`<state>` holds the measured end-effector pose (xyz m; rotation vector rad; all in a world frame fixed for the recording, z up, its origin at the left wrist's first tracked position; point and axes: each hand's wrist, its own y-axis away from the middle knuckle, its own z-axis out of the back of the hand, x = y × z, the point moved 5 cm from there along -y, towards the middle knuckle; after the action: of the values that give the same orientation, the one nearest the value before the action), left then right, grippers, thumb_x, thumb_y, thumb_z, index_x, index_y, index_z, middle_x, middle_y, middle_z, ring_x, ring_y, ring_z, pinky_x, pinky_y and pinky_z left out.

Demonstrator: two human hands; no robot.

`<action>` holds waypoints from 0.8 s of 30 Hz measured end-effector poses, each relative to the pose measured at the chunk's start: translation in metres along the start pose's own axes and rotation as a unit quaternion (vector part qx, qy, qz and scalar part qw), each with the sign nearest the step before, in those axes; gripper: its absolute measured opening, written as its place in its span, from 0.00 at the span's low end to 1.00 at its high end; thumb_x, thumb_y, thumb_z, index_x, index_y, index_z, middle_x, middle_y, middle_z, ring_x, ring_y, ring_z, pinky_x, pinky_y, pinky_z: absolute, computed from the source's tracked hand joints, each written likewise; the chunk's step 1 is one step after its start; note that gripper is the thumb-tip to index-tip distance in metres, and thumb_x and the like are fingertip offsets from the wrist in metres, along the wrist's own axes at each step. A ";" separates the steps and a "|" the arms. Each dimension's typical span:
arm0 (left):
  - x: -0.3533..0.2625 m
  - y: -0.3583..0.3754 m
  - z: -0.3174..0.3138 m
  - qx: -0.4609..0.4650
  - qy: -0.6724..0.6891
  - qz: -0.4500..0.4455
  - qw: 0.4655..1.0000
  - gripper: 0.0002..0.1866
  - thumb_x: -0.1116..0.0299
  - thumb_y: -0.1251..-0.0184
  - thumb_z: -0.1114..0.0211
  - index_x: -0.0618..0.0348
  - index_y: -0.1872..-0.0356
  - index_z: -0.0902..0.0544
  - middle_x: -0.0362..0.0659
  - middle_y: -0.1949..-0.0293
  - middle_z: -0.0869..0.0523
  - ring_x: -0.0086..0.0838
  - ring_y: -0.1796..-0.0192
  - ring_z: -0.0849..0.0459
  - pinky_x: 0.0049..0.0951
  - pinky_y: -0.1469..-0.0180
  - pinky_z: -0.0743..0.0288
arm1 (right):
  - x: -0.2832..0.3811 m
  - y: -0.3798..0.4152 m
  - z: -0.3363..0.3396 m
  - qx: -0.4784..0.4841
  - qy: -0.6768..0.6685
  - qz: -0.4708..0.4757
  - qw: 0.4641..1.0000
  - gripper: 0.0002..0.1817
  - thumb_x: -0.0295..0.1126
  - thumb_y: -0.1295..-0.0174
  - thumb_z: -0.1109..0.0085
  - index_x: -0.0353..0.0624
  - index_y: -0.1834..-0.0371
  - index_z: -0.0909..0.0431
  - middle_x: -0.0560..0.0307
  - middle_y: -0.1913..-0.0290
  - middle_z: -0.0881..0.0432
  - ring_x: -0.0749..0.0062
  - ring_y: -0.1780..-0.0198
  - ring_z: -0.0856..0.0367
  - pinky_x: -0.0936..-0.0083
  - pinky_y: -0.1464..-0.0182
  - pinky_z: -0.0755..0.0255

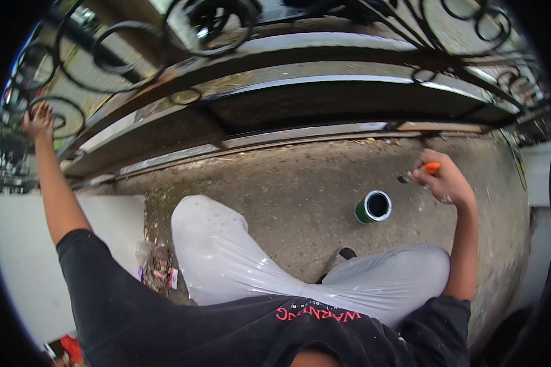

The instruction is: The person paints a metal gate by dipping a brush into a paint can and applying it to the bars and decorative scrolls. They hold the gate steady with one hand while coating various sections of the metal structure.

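My right hand [446, 178] is closed around a paintbrush [433, 167] with an orange handle. The brush's dark bristles point left, and some white marks show on the hand. Below and left of that hand, a green paint can [363, 211] stands upright on the concrete, its top off and dark paint inside. The brush is apart from the can. Far to the left, my left hand [39, 122] holds the curled black ironwork of a metal gate [67, 105]. Its fingers are small and partly blurred.
Crossbars of the gate [300, 101] span the space ahead. My knees, in light grey trousers [217, 244], flank the concrete floor [288, 196]. A white panel [104, 226] lies at left beside a clear bag of litter [159, 266]. A cable [520, 162] hangs at right.
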<state>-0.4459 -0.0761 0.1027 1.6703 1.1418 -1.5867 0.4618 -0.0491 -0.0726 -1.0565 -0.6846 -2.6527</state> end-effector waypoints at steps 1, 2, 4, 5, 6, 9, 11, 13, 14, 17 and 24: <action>0.002 0.001 -0.004 0.023 0.002 0.019 1.000 0.28 0.46 0.22 0.56 0.61 0.52 0.18 0.50 0.66 0.16 0.35 0.70 0.19 0.32 0.66 0.23 | -0.006 0.006 0.005 -0.003 0.055 0.019 0.998 0.05 0.21 0.36 0.37 0.32 0.65 0.23 0.56 0.66 0.23 0.71 0.67 0.20 0.71 0.61 0.25; 0.013 -0.014 -0.009 0.047 -0.004 0.021 0.999 0.28 0.46 0.22 0.56 0.60 0.52 0.18 0.50 0.66 0.16 0.35 0.70 0.19 0.32 0.65 0.23 | -0.009 0.013 0.010 0.000 0.073 0.019 0.997 0.04 0.23 0.37 0.36 0.34 0.63 0.22 0.52 0.65 0.21 0.64 0.66 0.19 0.68 0.60 0.24; 0.025 -0.017 -0.012 0.064 -0.018 0.022 0.998 0.27 0.46 0.23 0.56 0.60 0.52 0.18 0.50 0.67 0.17 0.35 0.70 0.19 0.33 0.65 0.23 | -0.017 0.032 0.018 -0.015 0.083 -0.008 0.996 0.07 0.28 0.37 0.34 0.36 0.62 0.20 0.49 0.62 0.19 0.53 0.57 0.18 0.62 0.52 0.25; 0.028 -0.019 -0.015 0.069 -0.026 0.018 0.997 0.27 0.46 0.23 0.55 0.60 0.52 0.18 0.50 0.67 0.17 0.35 0.70 0.19 0.33 0.65 0.24 | -0.019 0.040 0.021 -0.011 0.076 -0.012 0.997 0.07 0.29 0.36 0.34 0.38 0.63 0.20 0.49 0.61 0.19 0.52 0.54 0.19 0.61 0.49 0.27; 0.029 -0.018 -0.012 0.064 -0.033 0.012 0.997 0.27 0.46 0.23 0.55 0.60 0.52 0.18 0.49 0.67 0.17 0.35 0.70 0.20 0.33 0.65 0.24 | -0.023 0.050 0.025 -0.013 0.074 -0.002 0.997 0.06 0.30 0.36 0.35 0.38 0.63 0.19 0.48 0.59 0.18 0.51 0.54 0.19 0.61 0.49 0.26; 0.026 -0.007 -0.007 0.049 -0.045 0.003 0.998 0.26 0.46 0.23 0.55 0.59 0.53 0.18 0.49 0.67 0.17 0.35 0.70 0.20 0.34 0.65 0.24 | -0.040 0.070 0.037 0.000 0.060 0.026 0.998 0.07 0.31 0.35 0.37 0.38 0.62 0.18 0.46 0.56 0.16 0.50 0.52 0.18 0.60 0.48 0.25; 0.021 -0.001 -0.016 0.047 -0.044 -0.005 0.998 0.26 0.46 0.23 0.54 0.59 0.53 0.19 0.49 0.67 0.17 0.35 0.70 0.20 0.35 0.65 0.24 | -0.064 0.075 0.037 0.021 0.026 0.014 0.999 0.07 0.30 0.35 0.37 0.38 0.62 0.18 0.46 0.55 0.17 0.49 0.50 0.18 0.60 0.47 0.25; 0.005 0.004 -0.042 0.053 -0.051 -0.016 0.997 0.26 0.46 0.23 0.54 0.58 0.53 0.19 0.48 0.67 0.17 0.34 0.71 0.21 0.35 0.65 0.24 | -0.101 0.069 0.038 -0.009 0.014 0.006 1.000 0.05 0.29 0.36 0.36 0.39 0.64 0.19 0.48 0.60 0.19 0.49 0.52 0.19 0.59 0.49 0.26; 0.003 0.007 -0.041 0.052 -0.053 -0.018 0.997 0.26 0.46 0.24 0.54 0.58 0.53 0.19 0.48 0.67 0.17 0.34 0.71 0.21 0.35 0.64 0.24 | -0.109 0.063 0.039 -0.008 0.020 0.008 1.000 0.04 0.28 0.36 0.36 0.40 0.65 0.20 0.50 0.62 0.20 0.49 0.53 0.20 0.59 0.50 0.27; -0.005 0.010 -0.025 0.042 -0.062 -0.020 0.997 0.25 0.45 0.24 0.53 0.58 0.54 0.19 0.48 0.67 0.17 0.34 0.71 0.21 0.36 0.64 0.24 | -0.109 0.044 0.038 0.019 0.047 -0.014 0.999 0.05 0.30 0.35 0.36 0.40 0.65 0.20 0.51 0.61 0.19 0.51 0.51 0.19 0.58 0.48 0.27; -0.006 0.003 -0.012 0.056 -0.065 -0.033 0.996 0.24 0.45 0.25 0.52 0.56 0.54 0.19 0.47 0.67 0.17 0.34 0.72 0.22 0.38 0.64 0.25 | -0.086 0.022 0.025 0.057 0.056 0.014 0.997 0.05 0.30 0.34 0.37 0.40 0.63 0.20 0.50 0.59 0.19 0.52 0.51 0.19 0.58 0.49 0.26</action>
<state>-0.4364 -0.0682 0.1099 1.5861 1.0687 -1.8025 0.5466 -0.0545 -0.1087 -0.8745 -0.7806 -2.5921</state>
